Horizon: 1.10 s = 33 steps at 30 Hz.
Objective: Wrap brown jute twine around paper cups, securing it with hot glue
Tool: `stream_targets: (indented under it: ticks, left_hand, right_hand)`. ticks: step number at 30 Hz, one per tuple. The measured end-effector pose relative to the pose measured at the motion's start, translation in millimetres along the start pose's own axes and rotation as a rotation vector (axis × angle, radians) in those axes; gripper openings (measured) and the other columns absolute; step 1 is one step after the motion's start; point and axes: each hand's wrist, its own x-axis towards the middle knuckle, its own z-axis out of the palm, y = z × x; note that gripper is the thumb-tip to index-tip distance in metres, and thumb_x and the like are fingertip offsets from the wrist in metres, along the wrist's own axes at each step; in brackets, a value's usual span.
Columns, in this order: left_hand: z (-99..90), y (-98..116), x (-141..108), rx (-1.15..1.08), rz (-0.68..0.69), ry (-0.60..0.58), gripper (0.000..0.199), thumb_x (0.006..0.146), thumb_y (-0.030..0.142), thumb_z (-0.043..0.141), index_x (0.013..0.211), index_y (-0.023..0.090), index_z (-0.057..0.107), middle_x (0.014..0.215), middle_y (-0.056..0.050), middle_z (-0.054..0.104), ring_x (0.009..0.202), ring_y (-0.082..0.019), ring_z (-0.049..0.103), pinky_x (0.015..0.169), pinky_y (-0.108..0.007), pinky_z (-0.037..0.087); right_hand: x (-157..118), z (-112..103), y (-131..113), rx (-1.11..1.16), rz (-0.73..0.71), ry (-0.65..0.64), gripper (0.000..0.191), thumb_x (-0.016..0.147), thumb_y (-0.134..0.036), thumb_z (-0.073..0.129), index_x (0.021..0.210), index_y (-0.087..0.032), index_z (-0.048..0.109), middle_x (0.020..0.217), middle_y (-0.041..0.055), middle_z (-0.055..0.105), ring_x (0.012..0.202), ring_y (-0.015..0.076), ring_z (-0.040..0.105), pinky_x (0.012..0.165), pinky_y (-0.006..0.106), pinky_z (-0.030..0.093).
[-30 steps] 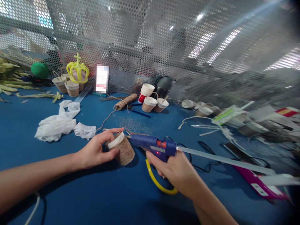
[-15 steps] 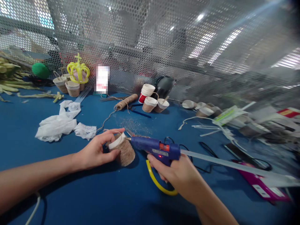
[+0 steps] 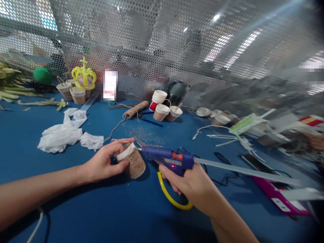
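My left hand is closed around the white rim of a small paper cup, tilted on its side and wrapped in brown twine. Twine runs from the cup back to a twine roll. In my right hand is a blue hot glue gun with a lit red light and a long clear glue stick out of its back. The gun's nozzle touches or nearly touches the cup just below its rim. A yellow curved handle lies under my right hand, partly hidden.
Crumpled white cloth lies left. Behind stand twine-wrapped cups, white stacked cups and a yellow crown before a perforated metal screen. A magenta power strip, black cord and phone lie right.
Both hands, the cup and the glue gun hold nearly the same positions. The view has shifted very slightly. At the far right edge, a blurred hand-like shape has come into view.
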Motion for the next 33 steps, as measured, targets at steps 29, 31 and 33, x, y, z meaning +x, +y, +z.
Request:
stream_targets:
  ticks: [29,31,33]
  left_hand:
    - [-0.6,0.4,0.1,-0.001,0.019,-0.011,0.013,0.075,0.017,0.054,0.067,0.018,0.044,0.124,-0.014,0.05,0.121,-0.025,0.04,0.091,-0.036,0.039]
    - [-0.6,1.1,0.1,0.003,0.019,-0.014,0.013,0.075,0.017,0.054,0.067,0.018,0.044,0.124,-0.014,0.05,0.121,-0.025,0.04,0.092,-0.036,0.039]
    - [-0.4,2.0,-0.2,0.009,0.023,-0.018,0.013,0.074,0.016,0.054,0.067,0.018,0.044,0.123,-0.014,0.051,0.122,-0.024,0.04,0.092,-0.035,0.038]
  right_hand:
    - [3.8,-1.8,0.5,0.056,0.12,-0.038,0.032,0.076,-0.033,0.05,0.047,-0.02,0.045,0.034,-0.0042,0.045,0.033,0.0096,0.044,0.043,0.024,0.043]
    - [2.6,-3.3,-3.3,0.065,0.116,-0.04,0.033,0.076,-0.032,0.05,0.045,-0.02,0.044,0.034,-0.0042,0.044,0.033,0.0093,0.043,0.042,0.023,0.043]
    - [2.0,-4.2,-5.7,0.071,0.105,-0.042,0.033,0.075,-0.031,0.05,0.045,-0.02,0.043,0.033,-0.0046,0.043,0.032,0.0088,0.042,0.041,0.023,0.042]
